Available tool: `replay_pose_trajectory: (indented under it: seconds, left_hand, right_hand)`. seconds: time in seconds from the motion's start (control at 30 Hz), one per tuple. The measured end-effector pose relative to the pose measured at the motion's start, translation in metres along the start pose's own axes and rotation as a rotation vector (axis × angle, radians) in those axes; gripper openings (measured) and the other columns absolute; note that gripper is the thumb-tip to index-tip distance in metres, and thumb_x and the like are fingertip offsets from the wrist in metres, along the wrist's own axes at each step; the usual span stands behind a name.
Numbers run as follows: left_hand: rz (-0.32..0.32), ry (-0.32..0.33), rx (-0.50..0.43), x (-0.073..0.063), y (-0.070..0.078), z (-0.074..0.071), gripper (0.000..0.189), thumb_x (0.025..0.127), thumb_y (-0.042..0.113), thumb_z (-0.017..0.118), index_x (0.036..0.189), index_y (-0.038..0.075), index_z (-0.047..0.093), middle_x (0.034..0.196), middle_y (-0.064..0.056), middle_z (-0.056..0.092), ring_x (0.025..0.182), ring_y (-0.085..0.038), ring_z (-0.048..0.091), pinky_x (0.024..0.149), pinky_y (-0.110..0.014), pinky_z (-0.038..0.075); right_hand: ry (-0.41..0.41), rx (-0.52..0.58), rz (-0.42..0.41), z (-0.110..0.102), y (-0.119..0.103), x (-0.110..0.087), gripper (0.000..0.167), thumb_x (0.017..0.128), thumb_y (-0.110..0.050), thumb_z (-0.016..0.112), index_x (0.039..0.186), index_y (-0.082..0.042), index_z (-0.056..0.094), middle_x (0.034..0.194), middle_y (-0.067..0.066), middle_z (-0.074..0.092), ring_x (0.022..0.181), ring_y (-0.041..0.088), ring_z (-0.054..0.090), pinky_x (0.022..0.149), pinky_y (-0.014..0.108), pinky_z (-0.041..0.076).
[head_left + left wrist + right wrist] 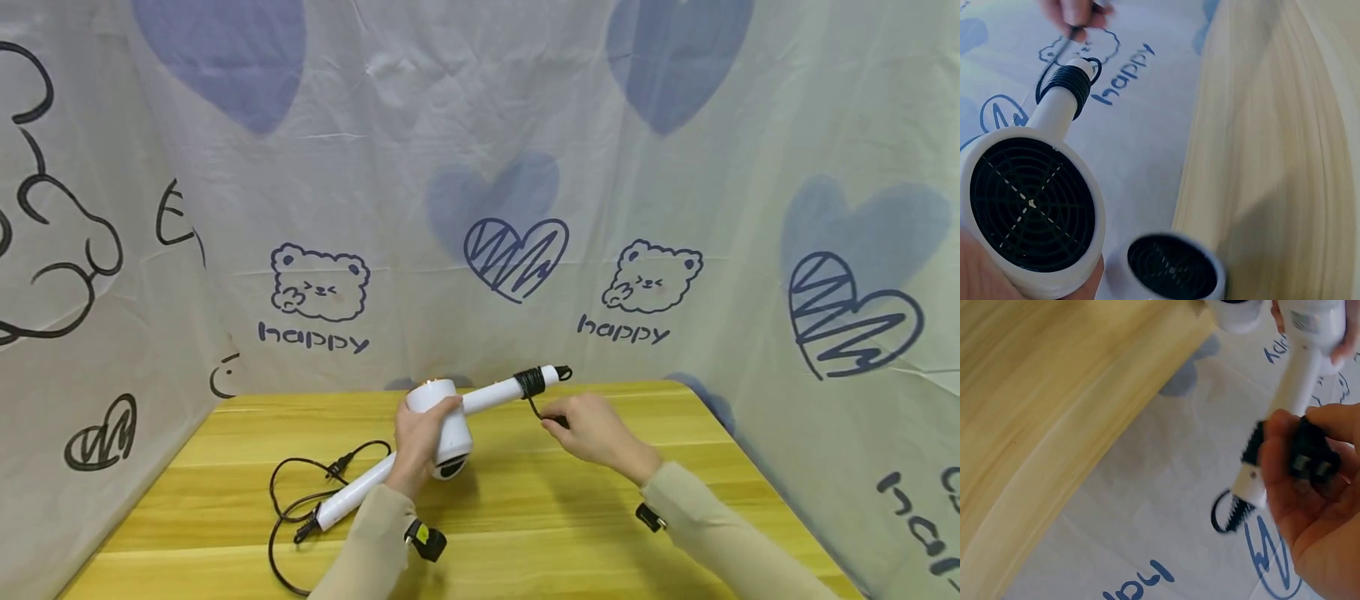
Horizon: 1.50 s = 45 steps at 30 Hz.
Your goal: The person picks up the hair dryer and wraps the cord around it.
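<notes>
My left hand [417,442] grips a white hair dryer [491,397] by its barrel, lifted above the table. Its handle points right, with black cord [531,382] wound in several turns near the end. In the left wrist view, the dark round grille [1032,203] faces the camera. My right hand [596,429] pinches the cord's plug [1313,456] between thumb and fingers, just beyond the handle's end; a short length of cord runs between. A second white hair dryer [348,497] lies below and left, partly hidden by my left hand and the held dryer.
The second dryer's black cord [277,533] lies in loose loops at the table's left, its plug [341,464] among them. The wooden table [540,533] meets a printed cloth [420,208] hanging at the back and sides.
</notes>
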State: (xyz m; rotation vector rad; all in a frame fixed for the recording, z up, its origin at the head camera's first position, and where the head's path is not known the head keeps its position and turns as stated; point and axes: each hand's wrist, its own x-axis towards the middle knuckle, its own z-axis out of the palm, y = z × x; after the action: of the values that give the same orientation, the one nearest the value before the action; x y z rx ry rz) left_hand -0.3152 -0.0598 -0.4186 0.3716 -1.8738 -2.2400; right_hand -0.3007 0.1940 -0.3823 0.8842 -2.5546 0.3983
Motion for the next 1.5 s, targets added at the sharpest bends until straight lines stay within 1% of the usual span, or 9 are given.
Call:
replay_pose_trajectory:
  seconds: [0.13, 0.37, 0.43, 0.57, 0.7, 0.97, 1.2, 1.33, 1.5]
  left_hand:
    - [-0.057, -0.033, -0.042, -0.002, -0.002, 0.001, 0.071, 0.075, 0.028, 0.082, 0.129, 0.000, 0.045, 0.107, -0.015, 0.059, 0.076, -0.021, 0.064, 0.063, -0.033, 0.056]
    - [-0.136, -0.098, -0.110, -0.003, -0.004, 0.001, 0.071, 0.075, 0.031, 0.082, 0.126, 0.001, 0.044, 0.096, -0.010, 0.062, 0.072, -0.019, 0.064, 0.062, -0.032, 0.056]
    - [-0.156, -0.122, -0.134, -0.003, -0.004, 0.001, 0.072, 0.076, 0.032, 0.081, 0.127, 0.001, 0.042, 0.096, -0.010, 0.062, 0.072, -0.018, 0.065, 0.063, -0.032, 0.056]
    - [-0.195, -0.139, -0.141, -0.005, -0.002, 0.002, 0.075, 0.076, 0.034, 0.081, 0.128, 0.001, 0.038, 0.097, -0.009, 0.062, 0.073, -0.018, 0.065, 0.064, -0.030, 0.056]
    - [-0.217, -0.160, -0.117, -0.008, -0.003, 0.004, 0.074, 0.076, 0.036, 0.080, 0.126, -0.001, 0.040, 0.091, -0.007, 0.063, 0.070, -0.016, 0.064, 0.062, -0.029, 0.056]
    - [-0.320, -0.245, -0.199, -0.011, -0.009, 0.006, 0.073, 0.080, 0.039, 0.077, 0.126, -0.003, 0.040, 0.087, -0.004, 0.065, 0.071, -0.015, 0.066, 0.066, -0.029, 0.057]
    - [-0.464, -0.398, -0.342, -0.016, -0.008, 0.008, 0.069, 0.085, 0.046, 0.069, 0.126, 0.001, 0.036, 0.094, -0.002, 0.061, 0.078, -0.013, 0.064, 0.071, -0.028, 0.056]
    - [-0.533, -0.461, -0.440, -0.022, -0.004, 0.012, 0.059, 0.087, 0.047, 0.066, 0.121, 0.005, 0.042, 0.094, -0.003, 0.062, 0.078, -0.015, 0.065, 0.071, -0.033, 0.058]
    - [-0.544, -0.555, -0.482, -0.027, -0.003, 0.016, 0.047, 0.091, 0.044, 0.059, 0.119, 0.008, 0.048, 0.099, -0.007, 0.062, 0.080, -0.020, 0.067, 0.073, -0.040, 0.060]
  right_hand:
    - [-0.009, -0.037, 0.005, 0.009, -0.002, -0.001, 0.006, 0.088, -0.017, 0.073, 0.089, -0.014, 0.078, 0.071, -0.007, 0.067, 0.057, 0.001, 0.048, 0.053, 0.020, 0.043]
    - [-0.032, 0.062, 0.070, 0.014, -0.003, -0.001, 0.005, 0.086, -0.008, 0.073, 0.091, -0.007, 0.072, 0.078, -0.002, 0.069, 0.065, 0.004, 0.057, 0.060, 0.021, 0.050]
    - [-0.021, 0.092, 0.089, 0.016, -0.002, -0.001, 0.018, 0.087, -0.006, 0.072, 0.104, -0.006, 0.065, 0.075, -0.003, 0.067, 0.062, 0.004, 0.053, 0.058, 0.021, 0.048]
    - [0.027, 0.068, 0.102, 0.018, -0.004, -0.004, 0.072, 0.085, -0.001, 0.073, 0.146, -0.012, 0.037, 0.076, -0.004, 0.065, 0.063, 0.006, 0.053, 0.061, 0.024, 0.050]
    - [0.023, 0.002, 0.067, 0.020, -0.005, -0.005, 0.094, 0.082, 0.001, 0.076, 0.157, -0.022, 0.023, 0.078, -0.001, 0.062, 0.066, 0.011, 0.053, 0.064, 0.028, 0.052]
    - [0.095, -0.046, 0.102, 0.026, 0.002, -0.002, 0.088, 0.080, -0.007, 0.080, 0.153, -0.015, 0.032, 0.074, 0.001, 0.061, 0.061, 0.012, 0.054, 0.057, 0.029, 0.048]
    - [0.287, -0.126, 0.056, 0.029, 0.012, -0.006, 0.069, 0.081, -0.010, 0.079, 0.142, -0.019, 0.048, 0.071, 0.002, 0.062, 0.053, 0.011, 0.048, 0.046, 0.024, 0.039]
    - [0.419, -0.174, 0.039, 0.029, 0.019, -0.007, 0.065, 0.080, -0.014, 0.081, 0.139, -0.022, 0.054, 0.083, 0.007, 0.067, 0.055, 0.015, 0.050, 0.045, 0.025, 0.038]
    - [0.544, -0.282, -0.009, 0.026, 0.030, -0.008, 0.055, 0.077, -0.020, 0.082, 0.128, -0.022, 0.063, 0.076, 0.006, 0.060, 0.055, 0.019, 0.049, 0.045, 0.029, 0.037]
